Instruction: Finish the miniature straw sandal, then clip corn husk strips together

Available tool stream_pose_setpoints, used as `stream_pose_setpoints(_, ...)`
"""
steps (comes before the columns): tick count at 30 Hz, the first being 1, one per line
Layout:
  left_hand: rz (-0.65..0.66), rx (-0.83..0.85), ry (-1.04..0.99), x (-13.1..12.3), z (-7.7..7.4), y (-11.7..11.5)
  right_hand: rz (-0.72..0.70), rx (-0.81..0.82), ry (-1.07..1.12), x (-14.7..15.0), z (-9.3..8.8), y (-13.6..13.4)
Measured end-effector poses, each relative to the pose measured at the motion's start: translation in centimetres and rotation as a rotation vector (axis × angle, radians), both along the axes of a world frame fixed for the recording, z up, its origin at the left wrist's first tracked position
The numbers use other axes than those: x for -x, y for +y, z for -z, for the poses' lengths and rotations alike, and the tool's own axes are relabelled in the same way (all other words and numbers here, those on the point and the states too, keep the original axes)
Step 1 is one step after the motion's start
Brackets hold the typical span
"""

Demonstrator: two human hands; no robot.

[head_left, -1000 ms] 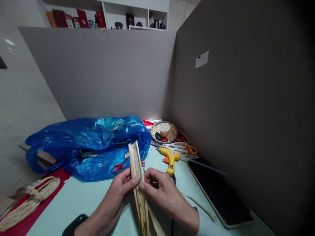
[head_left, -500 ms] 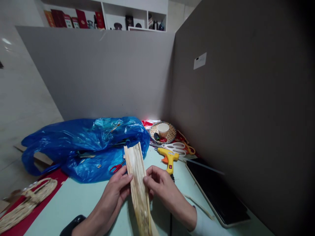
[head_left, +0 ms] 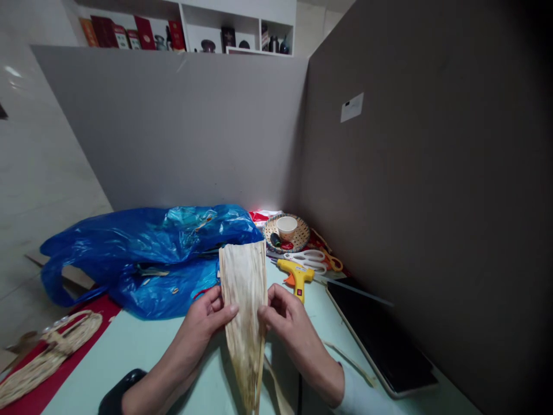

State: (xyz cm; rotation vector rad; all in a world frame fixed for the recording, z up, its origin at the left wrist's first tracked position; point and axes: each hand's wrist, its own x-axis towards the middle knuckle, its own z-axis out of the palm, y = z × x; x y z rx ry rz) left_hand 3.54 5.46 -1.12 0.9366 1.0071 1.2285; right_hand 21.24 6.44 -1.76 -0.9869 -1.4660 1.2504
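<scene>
A pale, straw-coloured dried husk (head_left: pixel 244 288), ribbed lengthwise and looking like corn husk, is spread between my two hands above the table. Its top edge is wide and straight, and it narrows to a darker, yellowish end at the bottom. My left hand (head_left: pixel 211 314) grips its left edge, the thumb lying on the front face. On the opposite edge, my right hand (head_left: pixel 283 314) pinches the husk between thumb and fingers. A thin dry strip (head_left: pixel 276 386) hangs or lies just behind its lower end; which, I cannot tell.
A crumpled blue plastic bag (head_left: pixel 142 242) covers the back left. Behind my right hand lie a yellow glue gun (head_left: pixel 296 274), white-handled scissors (head_left: pixel 309 259) and a woven basket (head_left: pixel 302 233) holding a small bowl (head_left: pixel 286 226). A black tablet-like slab (head_left: pixel 380 340) is at right, a woven straw piece (head_left: pixel 56 357) at left.
The husk was curled into a narrow trough; now it is opened out wide and flatter, its face toward me. My right hand has shifted slightly right with its edge.
</scene>
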Motion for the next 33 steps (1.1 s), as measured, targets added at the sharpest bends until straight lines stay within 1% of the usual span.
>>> stream_pose_setpoints(6, 0.004, 0.033, 0.032, 0.1, -0.3, 0.3, 0.002, 0.041, 0.057, 0.1, -0.1, 0.2)
stream_pose_setpoints(10, 0.006, 0.060, 0.007, 0.0, -0.7, -0.1, 0.005, 0.064, 0.108, 0.1, 0.2, 0.2)
stream_pose_setpoints(12, 0.016, 0.063, -0.021, -0.2, -1.0, -0.4, -0.010, 0.075, 0.133, 0.1, 0.1, 0.0)
stream_pose_setpoints(14, 0.025, 0.056, -0.050, -0.3, -1.3, -0.5, -0.075, 0.090, 0.160, 0.0, -0.5, -0.4)
stream_pose_setpoints(16, 0.020, 0.044, -0.079, -0.3, -1.7, -0.6, -0.183, 0.091, 0.178, -0.1, -1.4, -0.9)
stream_pose_setpoints(19, -0.015, 0.033, -0.122, -0.2, -2.1, -0.6, -0.349, 0.038, 0.173, -0.3, -2.5, -1.5)
stream_pose_setpoints(20, -0.031, 0.032, -0.135, -0.2, -2.2, -0.6, -0.408, 0.028, 0.161, -0.3, -2.7, -1.6)
stream_pose_setpoints(22, -0.058, 0.031, -0.154, 0.1, -2.4, -0.5, -0.522, 0.060, 0.144, -0.4, -2.7, -1.6)
stream_pose_setpoints(24, -0.086, 0.029, -0.167, 0.4, -2.5, -0.3, -0.580, 0.119, 0.138, -0.4, -2.4, -1.4)
stream_pose_setpoints(26, -0.129, 0.024, -0.177, 0.8, -2.6, 0.0, -0.562, 0.146, 0.142, -0.4, -2.3, -1.1)
stream_pose_setpoints(28, -0.190, 0.016, -0.187, 1.6, -2.7, 0.6, -0.520, 0.135, 0.140, -0.5, -2.4, -1.0)
stream_pose_setpoints(33, -0.366, 0.024, -0.185, 4.4, -2.9, 2.0, -0.429, 0.095, 0.131, -1.0, -3.0, -0.7)
